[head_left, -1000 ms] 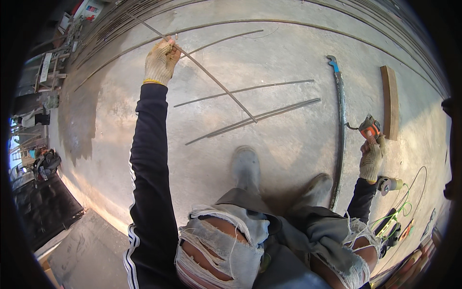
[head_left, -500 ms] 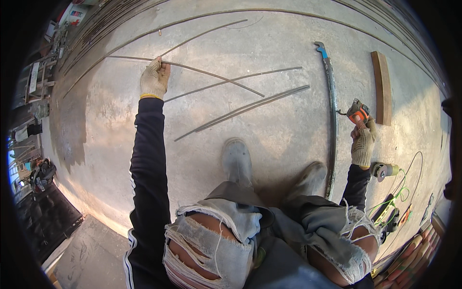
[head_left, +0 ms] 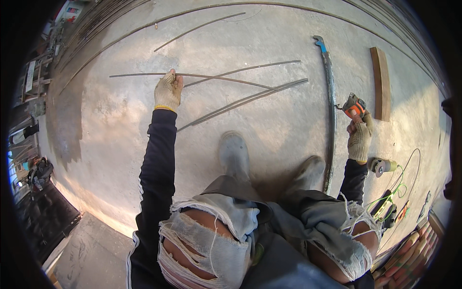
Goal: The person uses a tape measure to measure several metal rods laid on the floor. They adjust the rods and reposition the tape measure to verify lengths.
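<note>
My left hand [head_left: 168,90], in a knitted work glove, grips a thin steel rod [head_left: 211,77] near its middle. The rod's right end crosses other loose rods [head_left: 245,102] on the concrete. Another rod [head_left: 199,32] lies by itself farther off. On the right, my gloved right hand [head_left: 360,137] is closed around an orange and black tape measure [head_left: 355,106], whose tape looks drawn in. Beside it runs a long metal bar with a blue hooked end [head_left: 321,44].
A wooden block [head_left: 380,84] lies beyond the tape measure. An angle grinder [head_left: 383,166] with a green cord rests by my right forearm. Long rods [head_left: 231,6] stretch across the far floor. My boots [head_left: 234,151] stand in the middle, close to the rods.
My left hand has moved right and nearer, drawing the held rod toward the other rods and away from the far one. My right hand keeps the tape measure.
</note>
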Motion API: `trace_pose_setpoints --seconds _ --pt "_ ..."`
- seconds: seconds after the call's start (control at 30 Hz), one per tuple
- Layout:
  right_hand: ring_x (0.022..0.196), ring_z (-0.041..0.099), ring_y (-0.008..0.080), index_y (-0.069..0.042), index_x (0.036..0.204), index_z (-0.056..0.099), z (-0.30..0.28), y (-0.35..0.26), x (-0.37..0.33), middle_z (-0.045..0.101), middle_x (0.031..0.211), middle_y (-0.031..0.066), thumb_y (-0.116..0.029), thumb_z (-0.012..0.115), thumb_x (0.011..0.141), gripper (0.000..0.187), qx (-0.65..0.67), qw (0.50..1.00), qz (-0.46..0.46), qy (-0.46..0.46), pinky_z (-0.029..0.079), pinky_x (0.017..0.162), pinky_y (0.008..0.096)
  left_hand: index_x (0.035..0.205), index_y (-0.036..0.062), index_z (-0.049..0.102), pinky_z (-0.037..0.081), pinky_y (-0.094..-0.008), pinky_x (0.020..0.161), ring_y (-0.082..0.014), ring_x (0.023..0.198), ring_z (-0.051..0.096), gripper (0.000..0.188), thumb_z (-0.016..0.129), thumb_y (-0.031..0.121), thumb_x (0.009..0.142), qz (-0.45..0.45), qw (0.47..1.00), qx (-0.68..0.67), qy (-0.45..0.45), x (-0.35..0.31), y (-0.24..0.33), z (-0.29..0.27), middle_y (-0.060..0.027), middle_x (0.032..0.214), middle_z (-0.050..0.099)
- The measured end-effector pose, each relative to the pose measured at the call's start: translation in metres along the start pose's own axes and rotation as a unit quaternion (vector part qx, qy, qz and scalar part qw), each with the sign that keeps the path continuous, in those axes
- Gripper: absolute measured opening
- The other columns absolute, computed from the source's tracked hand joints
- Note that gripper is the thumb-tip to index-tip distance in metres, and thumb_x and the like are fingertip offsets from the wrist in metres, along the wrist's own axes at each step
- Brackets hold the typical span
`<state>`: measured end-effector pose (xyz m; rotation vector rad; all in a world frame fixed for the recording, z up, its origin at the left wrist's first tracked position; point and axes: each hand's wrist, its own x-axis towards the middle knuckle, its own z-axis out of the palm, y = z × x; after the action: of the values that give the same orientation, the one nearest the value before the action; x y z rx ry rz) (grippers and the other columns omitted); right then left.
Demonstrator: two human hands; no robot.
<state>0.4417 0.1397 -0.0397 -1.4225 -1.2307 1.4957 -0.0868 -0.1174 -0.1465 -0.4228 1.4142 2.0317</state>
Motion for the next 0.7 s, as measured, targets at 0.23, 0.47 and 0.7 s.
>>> trace_pose_setpoints --seconds 0.23,0.47,0.7 --pt "0.062 0.042 0.0045 -0.003 0.129 0.062 0.000 0.003 0.001 0.049 0.080 -0.0058 -0.020 0.079 0.095 0.041 -0.022 1.000 0.004 -0.012 0.037 0.057 0.0232 0.112 0.0019 0.067 0.064 -0.0364 0.092 -0.0194 0.094 0.070 0.015 0.072 0.005 0.099 -0.054 0.997 -0.023 0.046 -0.033 -0.069 -0.011 -0.0069 0.106 0.071" --pt "0.062 0.042 0.0038 0.000 0.128 0.063 0.002 0.010 -0.001 0.050 0.079 -0.0051 -0.020 0.081 0.094 0.043 -0.005 1.000 -0.001 -0.016 0.037 0.054 0.0219 0.114 0.0006 0.065 0.065 -0.0350 0.092 -0.0193 0.094 0.070 0.016 0.071 0.005 0.100 -0.077 0.995 -0.059 0.036 -0.049 -0.097 -0.010 -0.0077 0.108 0.070" --pt "0.060 0.041 0.0035 0.001 0.129 0.063 0.010 0.013 -0.004 0.048 0.076 -0.0056 -0.020 0.081 0.094 0.045 -0.011 1.000 0.005 -0.021 0.036 0.054 0.0219 0.113 0.0007 0.063 0.065 -0.0367 0.090 -0.0203 0.093 0.070 0.015 0.070 0.005 0.100 -0.079 0.994 -0.072 0.015 -0.050 -0.110 -0.005 -0.0075 0.105 0.068"
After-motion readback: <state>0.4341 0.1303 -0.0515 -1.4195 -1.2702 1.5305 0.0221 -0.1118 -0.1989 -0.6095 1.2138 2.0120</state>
